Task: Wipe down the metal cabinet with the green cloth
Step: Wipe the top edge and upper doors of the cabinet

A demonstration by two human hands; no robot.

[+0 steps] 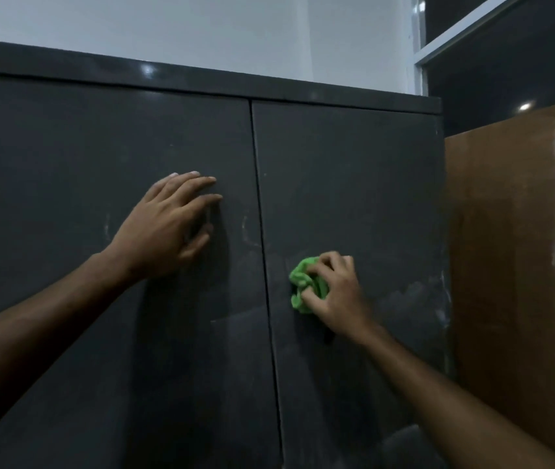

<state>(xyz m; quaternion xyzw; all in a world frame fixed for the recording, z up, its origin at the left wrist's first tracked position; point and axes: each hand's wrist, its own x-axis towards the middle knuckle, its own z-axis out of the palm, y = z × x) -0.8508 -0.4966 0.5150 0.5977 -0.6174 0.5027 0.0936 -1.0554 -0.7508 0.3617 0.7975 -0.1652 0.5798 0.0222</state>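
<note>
The metal cabinet [354,184] stood in front of me, dark grey and faintly glossy, its two doors shut and meeting at a thin seam that ran down the middle. Pale smears and chalky streaks marked the metal near that seam and along the right edge of the right door. Behind the cabinet rose a plain white wall [201,28]. To the right stood a brown panel [519,248] with whitish streaks down it, and above that a dark window [506,69] in a white frame, with small lights reflected in it.

What the cabinet held I could not tell, since both doors were closed.

My left hand [168,225] lay flat on the left door, fingers spread and straight, holding nothing. My right hand [333,292] had its fingers curled round the green cloth [303,286], which was bunched into a wad and pressed against the right door, just beside the seam and lower than my left hand.
</note>
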